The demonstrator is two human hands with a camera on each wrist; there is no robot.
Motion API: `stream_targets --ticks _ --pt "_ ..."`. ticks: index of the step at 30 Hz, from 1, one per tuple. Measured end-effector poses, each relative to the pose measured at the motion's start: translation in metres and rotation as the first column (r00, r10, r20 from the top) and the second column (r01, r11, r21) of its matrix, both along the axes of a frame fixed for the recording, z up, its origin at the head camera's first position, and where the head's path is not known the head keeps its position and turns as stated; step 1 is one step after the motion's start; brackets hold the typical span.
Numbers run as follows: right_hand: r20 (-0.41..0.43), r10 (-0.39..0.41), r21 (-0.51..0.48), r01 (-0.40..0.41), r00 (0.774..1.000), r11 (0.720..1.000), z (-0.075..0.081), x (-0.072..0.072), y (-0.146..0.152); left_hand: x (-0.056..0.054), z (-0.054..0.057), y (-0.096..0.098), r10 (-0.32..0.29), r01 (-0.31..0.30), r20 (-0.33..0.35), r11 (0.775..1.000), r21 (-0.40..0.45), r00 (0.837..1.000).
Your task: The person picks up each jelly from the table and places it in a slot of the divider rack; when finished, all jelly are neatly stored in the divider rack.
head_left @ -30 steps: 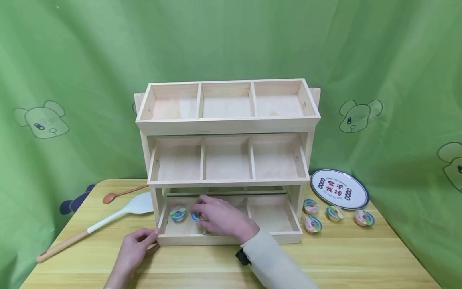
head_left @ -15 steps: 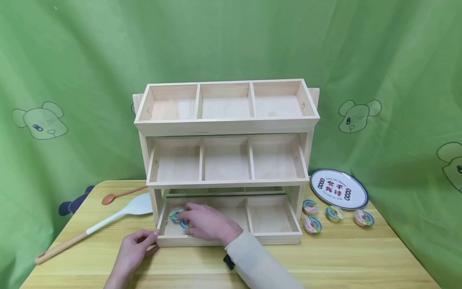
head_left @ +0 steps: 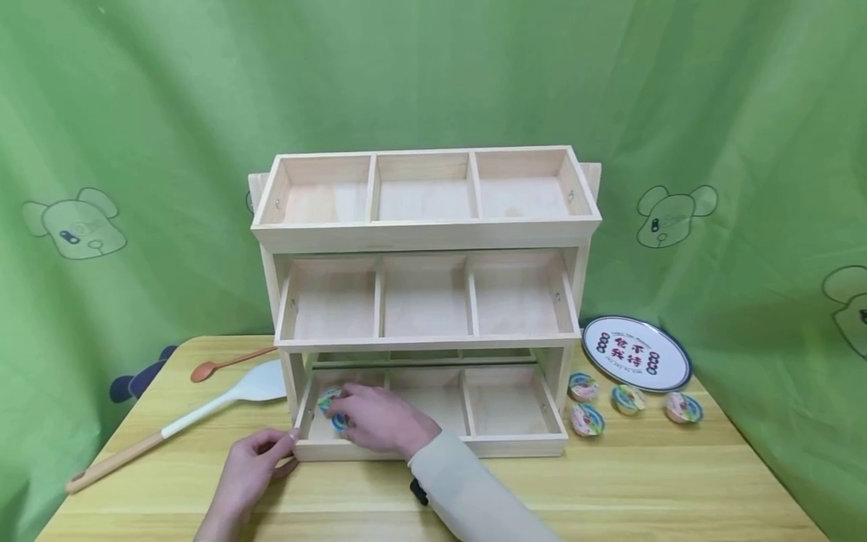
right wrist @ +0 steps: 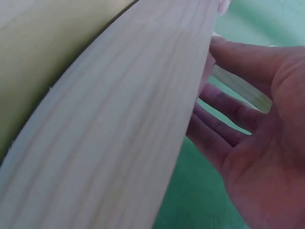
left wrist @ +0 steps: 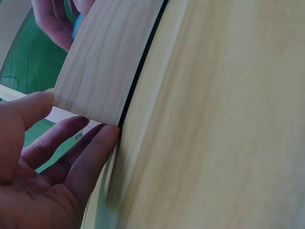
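Observation:
A three-tier wooden rack (head_left: 433, 239) with divided trays stands on the table. My right hand (head_left: 387, 418) is inside the left compartment of its bottom tray (head_left: 433, 449), with the fingers pinching a small jelly cup (head_left: 340, 421) with a blue-rimmed lid. Another jelly cup (head_left: 329, 399) sits just behind it, partly covered by the fingers. My left hand (head_left: 254, 467) grips the left front corner of the bottom tray; in the left wrist view its thumb and fingers (left wrist: 102, 138) lie at opposite edges of the board. In the right wrist view the tray front hides my right fingertips.
Several jelly cups (head_left: 586, 420) lie right of the rack, before an oval plate (head_left: 637, 354) with red characters. A white spatula (head_left: 260, 382) with a wooden handle and a small reddish spoon (head_left: 205, 371) lie to the left. Green curtain (head_left: 433, 75) hangs behind.
My right hand has moved left from the divider into the left compartment, bringing its jelly cup close to the other one. The left hand stays at the tray corner.

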State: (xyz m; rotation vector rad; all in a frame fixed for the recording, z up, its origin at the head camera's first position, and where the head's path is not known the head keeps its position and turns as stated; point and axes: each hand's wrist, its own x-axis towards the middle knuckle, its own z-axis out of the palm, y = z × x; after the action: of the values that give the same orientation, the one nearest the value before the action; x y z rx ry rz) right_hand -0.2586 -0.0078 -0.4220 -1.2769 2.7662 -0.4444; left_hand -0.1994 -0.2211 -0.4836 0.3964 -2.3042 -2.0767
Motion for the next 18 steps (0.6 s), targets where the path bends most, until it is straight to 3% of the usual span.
stream_targets --ticks 9,18 --pt "0.037 -0.074 0.032 0.073 0.997 0.997 -0.0054 -0.0037 -0.0024 -0.0015 -0.0013 0.0004 -0.004 0.004 0.005 1.000 -0.002 1.000" --pt "0.034 -0.068 0.045 0.066 0.997 0.997 -0.0069 -0.0073 -0.0007 -0.0006 -0.0001 -0.0007 0.000 0.000 0.020 1.000 -0.011 1.000"
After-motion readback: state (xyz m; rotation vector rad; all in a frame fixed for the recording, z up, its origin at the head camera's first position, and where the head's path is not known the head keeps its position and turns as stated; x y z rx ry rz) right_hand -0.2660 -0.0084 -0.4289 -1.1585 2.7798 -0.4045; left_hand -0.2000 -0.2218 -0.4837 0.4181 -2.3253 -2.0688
